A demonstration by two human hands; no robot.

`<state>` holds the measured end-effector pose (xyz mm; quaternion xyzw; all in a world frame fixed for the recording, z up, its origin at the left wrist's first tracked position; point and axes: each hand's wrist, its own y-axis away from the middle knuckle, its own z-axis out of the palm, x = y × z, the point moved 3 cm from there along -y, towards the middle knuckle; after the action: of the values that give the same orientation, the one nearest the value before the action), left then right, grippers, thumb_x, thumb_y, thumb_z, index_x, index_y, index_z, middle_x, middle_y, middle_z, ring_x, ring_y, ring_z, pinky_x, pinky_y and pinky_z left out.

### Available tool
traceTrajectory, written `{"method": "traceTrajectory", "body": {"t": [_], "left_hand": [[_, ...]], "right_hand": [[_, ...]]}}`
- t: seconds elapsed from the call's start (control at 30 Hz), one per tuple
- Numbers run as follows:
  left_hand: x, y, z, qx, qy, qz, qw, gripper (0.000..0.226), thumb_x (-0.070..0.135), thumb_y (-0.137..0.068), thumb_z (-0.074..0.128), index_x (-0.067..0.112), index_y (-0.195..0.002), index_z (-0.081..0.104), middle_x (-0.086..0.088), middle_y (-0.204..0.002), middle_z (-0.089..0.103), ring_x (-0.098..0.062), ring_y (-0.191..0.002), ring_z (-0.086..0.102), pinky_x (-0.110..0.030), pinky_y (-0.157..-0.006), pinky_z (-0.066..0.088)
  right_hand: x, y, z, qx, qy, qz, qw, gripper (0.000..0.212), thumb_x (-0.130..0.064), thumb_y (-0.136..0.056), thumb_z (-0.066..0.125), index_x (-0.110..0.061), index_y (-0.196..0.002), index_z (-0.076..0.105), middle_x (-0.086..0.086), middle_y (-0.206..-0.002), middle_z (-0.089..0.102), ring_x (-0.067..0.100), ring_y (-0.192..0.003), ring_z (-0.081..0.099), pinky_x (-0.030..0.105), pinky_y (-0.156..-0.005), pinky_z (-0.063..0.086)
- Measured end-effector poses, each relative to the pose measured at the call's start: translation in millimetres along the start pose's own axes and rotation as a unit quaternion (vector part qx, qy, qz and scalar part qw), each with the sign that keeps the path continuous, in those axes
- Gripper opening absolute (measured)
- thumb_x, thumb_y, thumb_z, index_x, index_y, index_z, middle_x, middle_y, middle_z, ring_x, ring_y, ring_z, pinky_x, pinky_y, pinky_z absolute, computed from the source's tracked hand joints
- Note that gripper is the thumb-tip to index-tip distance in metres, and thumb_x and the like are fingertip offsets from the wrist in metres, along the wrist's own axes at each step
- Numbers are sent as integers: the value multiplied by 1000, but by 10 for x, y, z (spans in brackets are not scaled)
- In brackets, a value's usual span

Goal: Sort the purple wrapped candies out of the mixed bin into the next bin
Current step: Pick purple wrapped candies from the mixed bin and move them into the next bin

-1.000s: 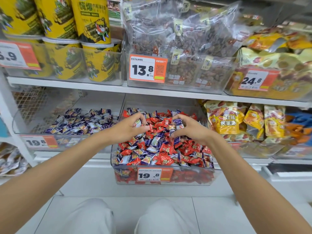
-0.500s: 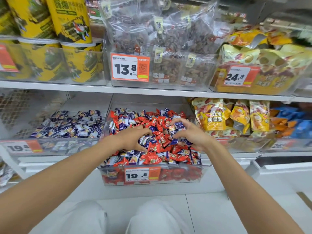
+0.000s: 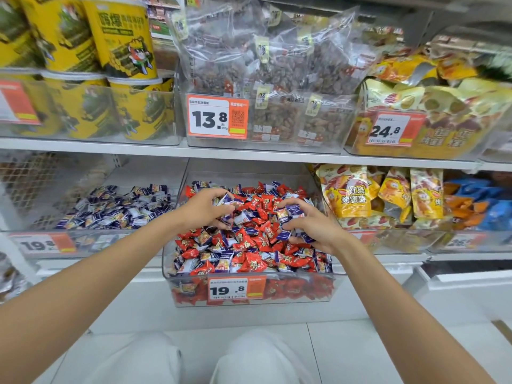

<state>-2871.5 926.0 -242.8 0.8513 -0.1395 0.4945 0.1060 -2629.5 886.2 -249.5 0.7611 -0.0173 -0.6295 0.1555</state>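
Your left hand: fingers and thumb curled together, pinching purple candies at their tips.
Your right hand: fingers curled round more purple ones, with several wrappers showing between fingers and thumb.
Beneath both sets of fingers: the mixed bin, heaped with red candies and purple ones. Both hands rest on the heap.
Below your wrists, on the bin's front: a price tag reading 19.8.
Just left of your left fingers: the next bin, holding purple pieces only.
Right of your right fingers: yellow snack bags.
Above your fingers: a white shelf.
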Motion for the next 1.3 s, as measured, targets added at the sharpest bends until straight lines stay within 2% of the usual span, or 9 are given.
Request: {"method": "traceTrajectory", "body": {"t": [0.13,0.37,0.43,0.57,0.7,0.83,1.0,1.17,1.3], "left_hand": [[-13,19,-62,-19,66,-28,997,12,20,-98,54,12,-106,53,-7,-138,38,-18,-92,73,-30,-72,61],[-87,31,-80,-60,-83,5,995,9,22,-90,67,27,-98,68,-2,-114,63,-25,-72,59,-35,-71,51],[-139,-7,-21,-92,-145,15,985,8,30,-83,75,29,-88,68,10,-112,61,-24,-104,60,-46,-100,44],[-216,-89,105,-136,-293,-3,946,28,43,-73,81,32,-95,66,7,-130,53,-19,-124,48,-42,-106,37],[-212,-165,201,-153,-352,-23,923,30,45,-76,78,26,-98,69,5,-124,59,-20,-114,55,-39,-100,44],[-182,-143,119,-131,-279,-28,951,25,36,-82,75,16,-98,73,2,-103,68,-18,-86,63,-36,-91,49],[-143,-12,-123,-48,-80,-63,994,44,25,-89,68,12,-129,57,-8,-121,64,-23,-94,70,-30,-66,59],[-8,157,-145,-40,-6,-47,998,47,18,-95,61,19,-138,44,-11,-149,38,-17,-84,72,-25,-59,55],[42,281,-199,-23,-29,-5,999,33,17,-96,59,27,-127,56,4,-153,30,-13,-74,68,-23,-58,54]], "right_hand": [[-22,-61,100,-16,28,-8,999,29,2,-87,65,-22,-104,61,11,-115,53,18,-70,56,27,-60,53],[-99,-175,242,-12,159,-72,985,25,-27,-85,75,-18,-100,57,7,-110,64,21,-72,54,26,-57,45],[-128,-258,313,-33,279,-111,953,22,-24,-86,73,-19,-103,60,2,-123,58,19,-81,59,27,-67,47],[-46,-480,505,-100,450,-81,884,49,-22,-89,68,-31,-134,53,1,-151,41,23,-129,48,37,-102,42],[-58,-578,606,-102,496,-52,861,29,-25,-90,66,-24,-120,64,7,-142,50,28,-117,54,37,-91,46],[-22,-482,473,-71,372,-81,922,7,-22,-92,65,-17,-93,69,3,-114,66,31,-104,62,50,-97,48],[42,-304,212,-12,260,-97,961,11,-26,-95,62,-17,-95,68,0,-82,63,13,-42,36,25,-45,34],[-27,-428,398,-24,414,-106,904,32,-22,-91,66,-23,-124,64,3,-142,51,22,-121,54,34,-97,44],[-31,-562,539,-66,500,-66,861,26,-22,-92,66,-21,-117,66,6,-146,47,27,-126,50,38,-101,42]]}}
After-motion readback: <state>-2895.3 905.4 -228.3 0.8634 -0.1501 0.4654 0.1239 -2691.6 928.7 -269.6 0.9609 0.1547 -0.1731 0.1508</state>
